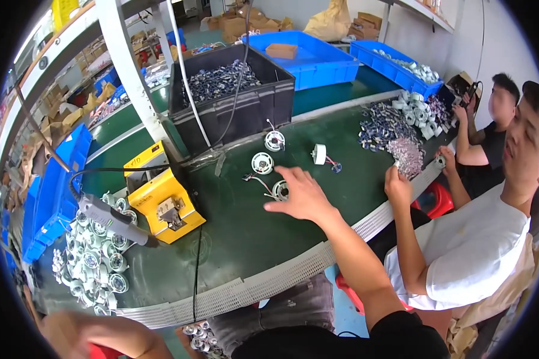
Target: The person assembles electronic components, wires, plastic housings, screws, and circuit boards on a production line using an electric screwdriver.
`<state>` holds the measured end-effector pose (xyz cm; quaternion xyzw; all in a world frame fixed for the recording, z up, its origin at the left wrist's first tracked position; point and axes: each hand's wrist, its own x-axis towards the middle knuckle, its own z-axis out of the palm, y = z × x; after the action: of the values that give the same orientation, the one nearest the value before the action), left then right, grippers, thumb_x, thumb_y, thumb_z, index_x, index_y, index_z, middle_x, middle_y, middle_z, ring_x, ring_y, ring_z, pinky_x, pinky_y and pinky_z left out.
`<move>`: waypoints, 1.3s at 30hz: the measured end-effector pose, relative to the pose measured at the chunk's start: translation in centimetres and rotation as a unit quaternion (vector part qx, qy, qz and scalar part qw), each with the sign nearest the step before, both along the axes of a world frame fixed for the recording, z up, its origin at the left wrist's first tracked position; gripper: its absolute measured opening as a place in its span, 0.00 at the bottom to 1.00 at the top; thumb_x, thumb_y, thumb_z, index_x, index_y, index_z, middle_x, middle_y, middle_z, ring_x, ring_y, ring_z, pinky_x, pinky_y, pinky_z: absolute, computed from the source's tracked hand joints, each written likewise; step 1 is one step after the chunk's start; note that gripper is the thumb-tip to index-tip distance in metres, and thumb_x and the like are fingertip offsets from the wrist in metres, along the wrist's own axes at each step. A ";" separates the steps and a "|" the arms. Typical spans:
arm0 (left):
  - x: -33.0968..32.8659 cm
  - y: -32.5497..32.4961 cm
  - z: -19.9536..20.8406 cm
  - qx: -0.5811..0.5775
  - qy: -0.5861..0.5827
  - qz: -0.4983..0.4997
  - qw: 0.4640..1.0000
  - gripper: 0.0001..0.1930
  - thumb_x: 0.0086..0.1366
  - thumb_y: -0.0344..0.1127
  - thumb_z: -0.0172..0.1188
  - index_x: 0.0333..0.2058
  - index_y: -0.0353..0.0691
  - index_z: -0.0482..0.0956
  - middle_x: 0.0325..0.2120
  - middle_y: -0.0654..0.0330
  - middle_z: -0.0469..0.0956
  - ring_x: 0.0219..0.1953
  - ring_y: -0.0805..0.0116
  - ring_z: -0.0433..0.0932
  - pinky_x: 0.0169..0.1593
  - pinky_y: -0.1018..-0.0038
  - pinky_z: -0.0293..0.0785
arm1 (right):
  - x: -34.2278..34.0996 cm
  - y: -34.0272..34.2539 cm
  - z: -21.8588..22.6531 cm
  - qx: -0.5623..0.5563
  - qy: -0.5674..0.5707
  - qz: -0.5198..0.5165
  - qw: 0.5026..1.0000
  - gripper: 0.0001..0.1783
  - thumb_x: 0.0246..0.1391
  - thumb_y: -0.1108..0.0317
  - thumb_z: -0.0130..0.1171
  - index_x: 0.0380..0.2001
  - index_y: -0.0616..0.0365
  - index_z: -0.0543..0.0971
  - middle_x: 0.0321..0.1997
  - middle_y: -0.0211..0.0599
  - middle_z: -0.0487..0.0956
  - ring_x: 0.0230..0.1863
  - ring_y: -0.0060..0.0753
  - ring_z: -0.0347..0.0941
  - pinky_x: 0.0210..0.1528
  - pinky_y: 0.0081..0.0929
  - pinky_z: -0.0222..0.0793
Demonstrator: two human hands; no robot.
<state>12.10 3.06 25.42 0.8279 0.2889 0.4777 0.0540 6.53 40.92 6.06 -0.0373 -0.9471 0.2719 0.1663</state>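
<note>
Front edge: white perforated plastic strip (284, 279) curves along the near side of the dark green work surface (251, 248); right forearm crosses over it.
Far edge: deep black plastic crate (239, 107) full of small dark parts, shallow blue plastic tray (323, 75) beside it; both beyond the round parts.
Left limit: yellow sheet-metal stand (161, 203), with grey handheld tool with a dark nozzle (111, 220) next to it, over a heap of pale round housings (96, 257).
Right limit: mixed piles of small dark, pink and pale parts (395, 128), co-worker's hand (399, 186) just beside.
Open room: bare green between stand and right hand, and again from hand down to the strip.
Right hand (305, 196): fingers spread wide, thumb well apart, palm down; nothing seen gripped.
Under it: round white housing with wires (281, 190), partly covered by the hand; contact looks possible, can't confirm from this angle.
Nearby: white slotted round housing (262, 163) near the fingertips, second slotted housing (274, 141) farther back, white cup-shaped housing (319, 154) on its side, wired to small blue disc (336, 168).
Left hand (66, 335): low left, blurred, near the front edge; grip can't be told.
</note>
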 end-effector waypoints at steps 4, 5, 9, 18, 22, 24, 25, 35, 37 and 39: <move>-5.1 3.3 -7.8 -0.326 -0.035 0.367 0.871 0.08 0.56 0.38 0.66 0.23 0.43 0.80 0.19 0.60 0.77 0.22 0.62 0.77 0.27 0.73 0.72 | 0.0 -0.7 0.4 -0.015 -0.038 0.103 0.994 0.35 0.38 0.61 0.69 0.53 0.54 0.70 0.50 0.45 0.74 0.52 0.50 0.71 0.53 0.40 0.68; -6.0 3.9 -11.9 -0.356 -0.126 0.416 0.827 0.11 0.59 0.40 0.64 0.26 0.38 0.79 0.20 0.59 0.77 0.23 0.65 0.77 0.28 0.75 0.72 | 0.1 -1.6 1.0 -0.050 0.006 0.163 0.985 0.35 0.39 0.62 0.69 0.53 0.55 0.70 0.50 0.46 0.74 0.52 0.51 0.70 0.54 0.39 0.68; -7.6 6.5 -18.2 -0.381 -0.643 0.264 0.609 0.28 0.72 0.53 0.35 0.57 0.33 0.61 0.47 0.49 0.74 0.45 0.58 0.77 0.46 0.63 0.77 | -0.1 -7.8 5.3 -0.176 -0.096 0.414 0.888 0.41 0.38 0.63 0.70 0.57 0.55 0.65 0.52 0.46 0.74 0.54 0.47 0.71 0.56 0.36 0.66; -9.1 3.5 -20.2 -0.273 -0.714 0.133 0.631 0.27 0.67 0.45 0.45 0.58 0.31 0.62 0.47 0.49 0.74 0.47 0.57 0.76 0.48 0.65 0.74 | -3.5 -10.8 1.4 -0.390 -0.192 0.428 0.792 0.26 0.49 0.73 0.64 0.53 0.58 0.70 0.52 0.36 0.71 0.52 0.29 0.71 0.51 0.26 0.71; -9.2 3.9 -19.6 -0.276 -0.745 0.160 0.586 0.26 0.62 0.38 0.45 0.58 0.34 0.61 0.47 0.48 0.73 0.48 0.51 0.75 0.53 0.57 0.71 | -3.4 -10.6 0.6 -0.401 -0.138 0.401 0.812 0.04 0.54 0.76 0.58 0.34 0.63 0.77 0.37 0.31 0.74 0.38 0.21 0.72 0.40 0.20 0.69; -9.2 4.1 -19.9 -0.258 -0.763 0.158 0.572 0.25 0.62 0.38 0.45 0.58 0.36 0.62 0.47 0.48 0.73 0.48 0.50 0.75 0.53 0.57 0.72 | -3.3 -10.4 -0.2 -0.462 -0.165 0.400 0.774 0.03 0.54 0.76 0.58 0.33 0.63 0.77 0.36 0.32 0.74 0.36 0.20 0.70 0.38 0.19 0.67; -9.4 3.9 -19.8 -0.261 -0.764 0.155 0.569 0.25 0.61 0.38 0.46 0.57 0.37 0.62 0.48 0.48 0.72 0.49 0.50 0.74 0.52 0.57 0.73 | -3.5 -10.3 -0.5 -0.446 -0.137 0.416 0.781 0.02 0.54 0.76 0.58 0.31 0.64 0.77 0.35 0.32 0.73 0.35 0.22 0.69 0.38 0.20 0.66; -9.0 4.3 -20.4 -0.230 -0.799 0.164 0.530 0.19 0.69 0.44 0.43 0.52 0.39 0.67 0.46 0.54 0.74 0.48 0.58 0.75 0.49 0.55 0.76 | -3.4 -10.8 -1.3 -0.351 -0.067 0.458 0.814 0.09 0.46 0.74 0.62 0.18 0.59 0.72 0.33 0.33 0.70 0.34 0.25 0.67 0.35 0.23 0.62; -8.9 4.4 -20.9 -0.235 -0.799 0.178 0.524 0.19 0.70 0.45 0.44 0.52 0.40 0.68 0.45 0.54 0.74 0.46 0.57 0.76 0.47 0.57 0.78 | -3.1 -11.1 -0.7 -0.268 -0.020 0.478 0.836 0.09 0.41 0.74 0.63 0.16 0.59 0.72 0.33 0.33 0.69 0.33 0.28 0.67 0.35 0.25 0.63; -8.8 4.5 -20.9 -0.240 -0.798 0.192 0.518 0.19 0.70 0.47 0.44 0.51 0.40 0.69 0.43 0.53 0.75 0.45 0.56 0.78 0.45 0.59 0.80 | -2.9 -11.4 -1.0 -0.281 -0.032 0.477 0.832 0.09 0.39 0.73 0.63 0.16 0.58 0.72 0.35 0.35 0.68 0.33 0.29 0.67 0.35 0.25 0.64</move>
<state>3.28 7.61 4.48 -0.0211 0.3799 0.8495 0.3655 3.60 29.55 5.06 0.3648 -0.7353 0.5703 -0.0323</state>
